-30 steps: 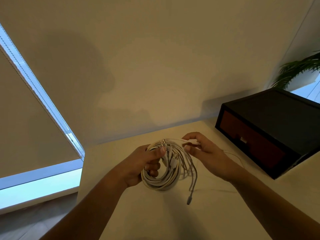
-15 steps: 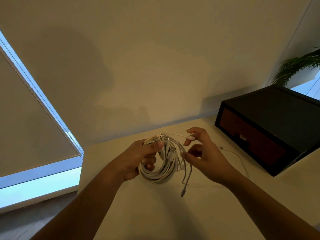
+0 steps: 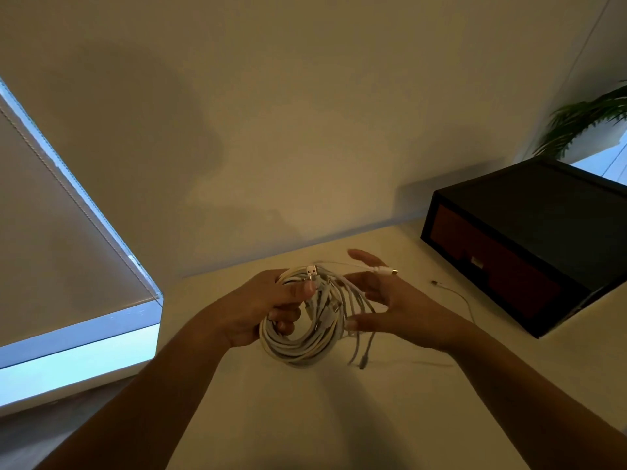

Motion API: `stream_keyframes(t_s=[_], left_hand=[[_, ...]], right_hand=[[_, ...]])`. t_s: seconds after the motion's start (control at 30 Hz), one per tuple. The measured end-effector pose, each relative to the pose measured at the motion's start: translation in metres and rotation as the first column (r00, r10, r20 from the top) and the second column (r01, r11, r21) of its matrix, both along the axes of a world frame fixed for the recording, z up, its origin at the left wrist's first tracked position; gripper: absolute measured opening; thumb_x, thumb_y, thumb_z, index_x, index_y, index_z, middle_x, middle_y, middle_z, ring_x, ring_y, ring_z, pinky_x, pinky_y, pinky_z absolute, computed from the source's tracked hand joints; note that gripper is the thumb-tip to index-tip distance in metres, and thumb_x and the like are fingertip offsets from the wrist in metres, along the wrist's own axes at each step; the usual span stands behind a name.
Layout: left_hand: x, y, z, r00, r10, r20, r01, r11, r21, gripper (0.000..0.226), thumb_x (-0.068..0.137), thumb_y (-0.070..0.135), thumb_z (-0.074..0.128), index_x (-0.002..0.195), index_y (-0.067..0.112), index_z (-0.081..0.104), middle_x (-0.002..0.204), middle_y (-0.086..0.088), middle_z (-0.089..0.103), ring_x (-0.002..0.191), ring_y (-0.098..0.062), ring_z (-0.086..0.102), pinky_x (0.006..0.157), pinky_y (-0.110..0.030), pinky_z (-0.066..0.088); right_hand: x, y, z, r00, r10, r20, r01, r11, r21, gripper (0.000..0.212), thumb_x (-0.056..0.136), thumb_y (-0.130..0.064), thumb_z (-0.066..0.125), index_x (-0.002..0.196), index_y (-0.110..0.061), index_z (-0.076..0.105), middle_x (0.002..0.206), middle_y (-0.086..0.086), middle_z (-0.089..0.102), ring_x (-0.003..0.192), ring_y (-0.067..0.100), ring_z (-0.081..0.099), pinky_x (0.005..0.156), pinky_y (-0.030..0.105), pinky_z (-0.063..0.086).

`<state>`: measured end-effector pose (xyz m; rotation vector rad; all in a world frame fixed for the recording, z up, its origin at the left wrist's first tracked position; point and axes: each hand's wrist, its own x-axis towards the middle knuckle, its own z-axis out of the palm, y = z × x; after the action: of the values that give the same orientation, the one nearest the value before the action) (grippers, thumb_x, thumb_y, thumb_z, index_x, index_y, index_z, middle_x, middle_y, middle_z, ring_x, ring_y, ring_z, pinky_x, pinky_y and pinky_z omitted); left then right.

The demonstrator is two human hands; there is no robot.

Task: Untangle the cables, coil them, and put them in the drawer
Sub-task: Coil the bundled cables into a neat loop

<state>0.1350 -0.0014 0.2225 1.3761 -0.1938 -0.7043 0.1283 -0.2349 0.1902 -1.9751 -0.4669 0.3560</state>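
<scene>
My left hand [image 3: 258, 307] grips a bundle of white cables [image 3: 305, 347], wound in a loose coil and held just above the pale table [image 3: 339, 418]. Several plug ends stick out at the top of the coil, and two loose ends hang from its right side. My right hand [image 3: 403, 307] is spread beside the coil with straight fingers, its thumb touching the strands. A white plug end [image 3: 385, 271] lies across its fingers. The black drawer unit [image 3: 543, 212] with a reddish-brown drawer front [image 3: 492, 266], closed, stands at the right.
A thin loose cable [image 3: 456, 295] lies on the table between my right hand and the drawer unit. The wall runs along the table's far edge. A window with a blind [image 3: 51, 232] is on the left, and a plant [image 3: 583, 120] stands behind the unit.
My right hand has spread its fingers from a pinch on the plug end and shifted slightly right. The left hand keeps its grip on the coil.
</scene>
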Motion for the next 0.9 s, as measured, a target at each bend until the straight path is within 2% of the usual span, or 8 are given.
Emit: stream_keyframes(t_s=[0.07,0.13,0.2,0.27,0.43,0.57,0.73,0.9], left_hand=[[0.000,0.000,-0.001,1.000,-0.007,-0.008,0.008,1.000,0.010,0.052,0.042,0.046,0.094,0.066,0.016,0.060,0.045,0.009,0.035,0.035,-0.002,0.027,0.041,-0.017,0.033],[-0.001,0.000,-0.001,1.000,-0.016,-0.014,0.017,1.000,0.025,0.053,0.046,0.042,0.092,0.071,0.013,0.056,0.045,0.009,0.033,0.035,-0.002,0.027,0.042,-0.016,0.032],[-0.002,0.001,-0.002,1.000,-0.019,-0.024,0.019,1.000,0.017,0.052,0.043,0.043,0.093,0.067,0.014,0.057,0.045,0.008,0.032,0.035,-0.002,0.027,0.041,-0.016,0.033],[-0.003,0.001,-0.001,1.000,-0.012,-0.027,0.013,0.999,0.031,0.053,0.044,0.041,0.093,0.068,0.013,0.055,0.046,0.006,0.030,0.036,-0.002,0.027,0.041,-0.017,0.033],[-0.003,0.002,0.000,0.999,0.004,-0.036,-0.002,0.998,0.064,0.037,0.057,0.031,0.078,0.070,0.012,0.049,0.049,0.004,0.028,0.036,-0.003,0.025,0.042,-0.015,0.031],[-0.003,0.006,0.001,1.000,0.009,-0.016,-0.008,0.999,0.042,0.049,0.042,0.042,0.094,0.064,0.016,0.060,0.051,0.003,0.028,0.036,-0.003,0.026,0.040,-0.016,0.033],[-0.002,0.008,0.006,1.000,0.017,0.001,-0.017,1.000,0.025,0.043,0.038,0.047,0.094,0.057,0.023,0.063,0.049,0.005,0.031,0.036,-0.003,0.026,0.041,-0.015,0.033],[-0.002,0.008,0.007,0.999,0.032,-0.007,-0.032,0.999,0.014,0.035,0.045,0.041,0.092,0.054,0.024,0.063,0.046,0.009,0.031,0.035,-0.002,0.025,0.040,-0.015,0.032]], right_hand=[[0.005,0.005,0.003,0.990,0.021,0.140,-0.003,0.992,-0.124,0.042,0.078,-0.033,0.076,0.117,-0.020,0.063,0.136,-0.024,0.039,0.111,-0.011,0.052,0.098,0.014,0.043],[0.010,0.006,0.007,0.973,0.032,0.228,-0.008,0.994,-0.105,0.020,0.087,-0.020,0.068,0.106,-0.016,0.066,0.111,-0.010,0.061,0.094,0.001,0.063,0.084,0.020,0.051],[0.014,0.004,0.011,0.975,0.022,0.222,-0.008,0.998,-0.068,0.009,0.092,-0.011,0.060,0.099,-0.009,0.064,0.089,0.001,0.064,0.083,0.005,0.067,0.076,0.026,0.054],[0.020,0.003,0.016,0.976,0.023,0.219,-0.010,0.998,-0.060,0.007,0.093,-0.008,0.056,0.093,-0.009,0.063,0.086,0.003,0.061,0.079,0.009,0.068,0.075,0.030,0.053],[0.030,-0.007,0.022,0.950,0.079,0.302,-0.010,0.975,-0.223,0.009,0.096,-0.022,0.054,0.094,-0.021,0.063,0.080,-0.006,0.058,0.073,0.009,0.055,0.066,0.020,0.043],[0.035,-0.022,0.017,0.935,0.058,0.351,0.079,0.928,-0.364,0.016,0.096,-0.026,0.053,0.098,-0.015,0.064,0.084,0.001,0.060,0.076,0.012,0.054,0.068,0.024,0.041],[0.045,-0.037,0.003,0.940,0.000,0.342,0.156,0.891,-0.427,0.008,0.095,-0.018,0.054,0.094,-0.020,0.062,0.083,-0.004,0.060,0.076,0.011,0.055,0.068,0.029,0.044],[0.041,-0.046,-0.013,0.936,-0.076,0.343,0.254,0.820,-0.512,0.007,0.095,-0.018,0.055,0.092,-0.024,0.058,0.083,-0.009,0.053,0.064,0.002,0.049,0.052,0.011,0.033]])
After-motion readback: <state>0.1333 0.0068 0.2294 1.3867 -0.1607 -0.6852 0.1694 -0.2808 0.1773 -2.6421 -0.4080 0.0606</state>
